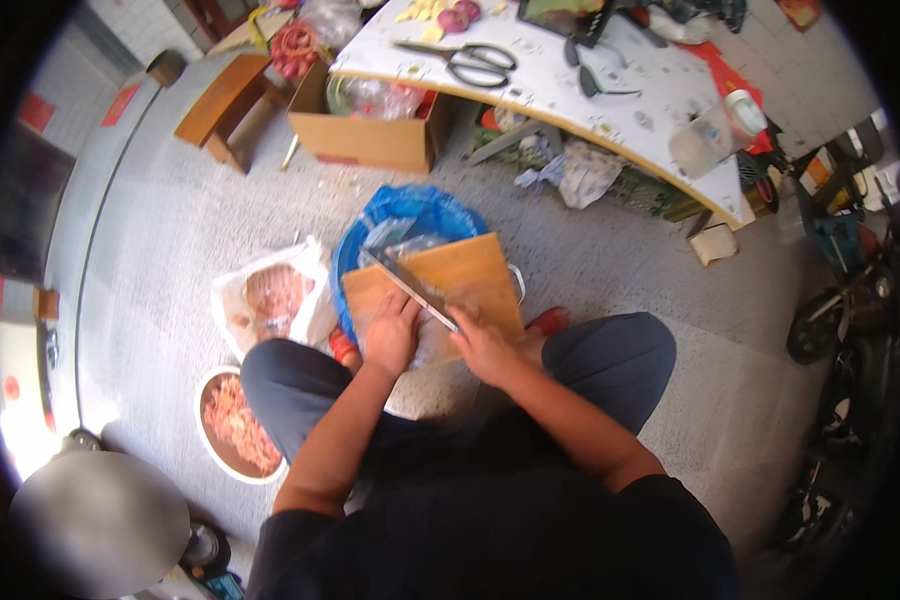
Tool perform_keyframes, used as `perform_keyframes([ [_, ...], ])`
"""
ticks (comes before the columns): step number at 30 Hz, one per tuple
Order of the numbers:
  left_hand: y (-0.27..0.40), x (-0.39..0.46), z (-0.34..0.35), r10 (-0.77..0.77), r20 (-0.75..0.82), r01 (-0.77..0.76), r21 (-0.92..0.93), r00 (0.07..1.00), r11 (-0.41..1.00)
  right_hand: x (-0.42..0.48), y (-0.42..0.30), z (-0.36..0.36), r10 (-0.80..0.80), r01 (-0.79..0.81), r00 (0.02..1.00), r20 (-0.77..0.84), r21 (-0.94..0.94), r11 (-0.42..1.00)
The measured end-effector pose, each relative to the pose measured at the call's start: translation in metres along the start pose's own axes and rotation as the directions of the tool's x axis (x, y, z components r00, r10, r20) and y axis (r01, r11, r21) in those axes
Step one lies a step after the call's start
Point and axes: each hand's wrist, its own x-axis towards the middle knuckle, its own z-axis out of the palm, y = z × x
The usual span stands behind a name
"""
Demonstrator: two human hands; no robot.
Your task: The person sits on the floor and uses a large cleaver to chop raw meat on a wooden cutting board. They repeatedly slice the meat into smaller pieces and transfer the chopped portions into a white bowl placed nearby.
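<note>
My right hand [484,345] is closed on the handle of a knife [412,289], whose long blade points up and left across a wooden cutting board [461,262]. My left hand [391,334] rests on the board's left part, just below the blade; what lies beneath its fingers is hidden. The board sits tilted over a round container lined with a blue plastic bag [420,201], between my knees. Left of it, a white plastic bag [232,289] lies open with pale pink meat [277,292] inside. Near my left knee stands a round basin [204,435] of chopped meat [240,424].
Ahead is a low table [540,97] bearing scissors [469,61], sunglasses [592,79], red onions [459,16] and a plastic jug [709,139]. A cardboard box [364,139] and wooden bench [225,105] stand ahead left. A motorcycle [840,307] is at the right.
</note>
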Motion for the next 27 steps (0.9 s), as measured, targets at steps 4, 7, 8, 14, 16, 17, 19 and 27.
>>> perform_keyframes([
  [4,0.003,-0.001,0.002,-0.055,0.021,0.056,-0.021,0.998,0.998,-0.040,0.007,-0.034,0.057,-0.056,0.997,0.054,-0.035,0.998],
  [7,0.002,-0.001,0.001,-0.039,0.045,0.043,-0.094,0.998,0.995,-0.067,0.006,-0.046,0.140,-0.138,0.988,0.070,-0.030,0.990],
  [8,0.003,-0.001,0.002,-0.048,0.042,0.051,-0.078,0.998,0.996,-0.068,0.005,-0.048,0.130,-0.127,0.988,0.080,-0.043,0.991],
  [14,-0.002,-0.001,0.001,-0.036,0.003,0.036,-0.045,0.999,0.998,-0.034,-0.024,-0.039,0.125,-0.125,0.980,0.153,-0.011,0.992],
  [16,0.006,0.004,-0.004,-0.084,0.056,0.088,-0.082,0.995,0.993,-0.009,-0.007,-0.016,0.000,-0.004,0.999,0.042,0.107,0.994],
  [17,0.005,0.005,-0.003,-0.068,0.034,0.071,-0.071,0.997,0.995,0.000,-0.003,-0.007,-0.005,0.003,1.000,0.031,0.091,0.996],
  [19,0.000,0.001,-0.002,-0.039,-0.002,0.039,-0.048,0.999,0.998,0.011,-0.003,0.004,-0.010,0.009,1.000,0.011,0.060,0.998],
  [27,0.002,0.001,-0.003,-0.061,0.025,0.064,-0.132,0.998,0.989,-0.064,0.011,-0.046,0.124,-0.123,0.989,0.075,-0.015,0.992],
])
